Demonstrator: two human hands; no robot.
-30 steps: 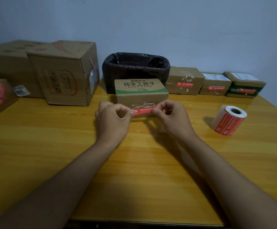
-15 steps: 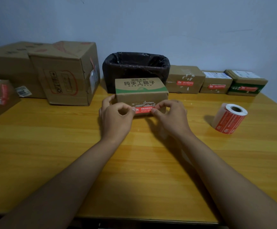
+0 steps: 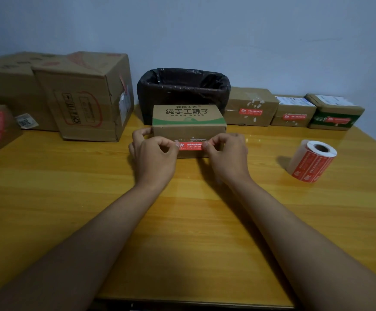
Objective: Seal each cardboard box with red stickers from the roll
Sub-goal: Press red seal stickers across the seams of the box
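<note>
Head view: red sticker (image 3: 191, 146) sits flat against the front face of the printed cardboard box (image 3: 188, 122) at surface (image 3: 48, 198) centre. Left hand (image 3: 154, 157) grip pinches the sticker's left end between thumb and forefinger, other fingers behind the box's left edge. Right hand (image 3: 226, 157) grip pinches its right end. Sticker roll (image 3: 312, 161) lies on its side well to the right. Three stickered small boxes (image 3: 293, 111) line the wall.

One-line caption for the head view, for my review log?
Both hands, left hand and right hand, pinch a red sticker against the front of a cardboard box; sticker roll lies right.
</note>
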